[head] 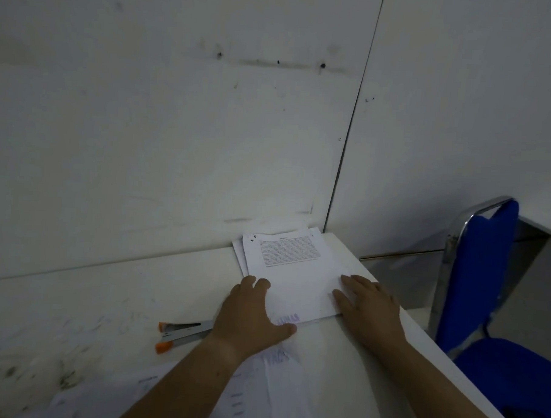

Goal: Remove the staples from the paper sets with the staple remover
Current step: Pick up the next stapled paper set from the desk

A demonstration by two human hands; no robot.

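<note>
1. The left hand's (253, 312) fingers (261, 284) lie close together on the left edge of the paper stack (296, 273). Its thumb is spread wide to the right along the stack's near edge. I cannot tell whether the fingertips tuck under the sheets.
2. The right hand's (371, 307) fingers (356, 280) lie flat and side by side, pressing on the stack's near right corner.
3. The stack lies at the far right of the white table (106, 296), against the wall (177, 125). Printed text shows on the far half of its top sheet.
4. The staple remover (183, 332) has orange tips. It lies on the table just left of the left wrist, and neither hand touches it.
5. Loose sheets (278, 395) lie nearer, under the forearms.
6. A blue chair (482, 297) stands to the right of the table.
</note>
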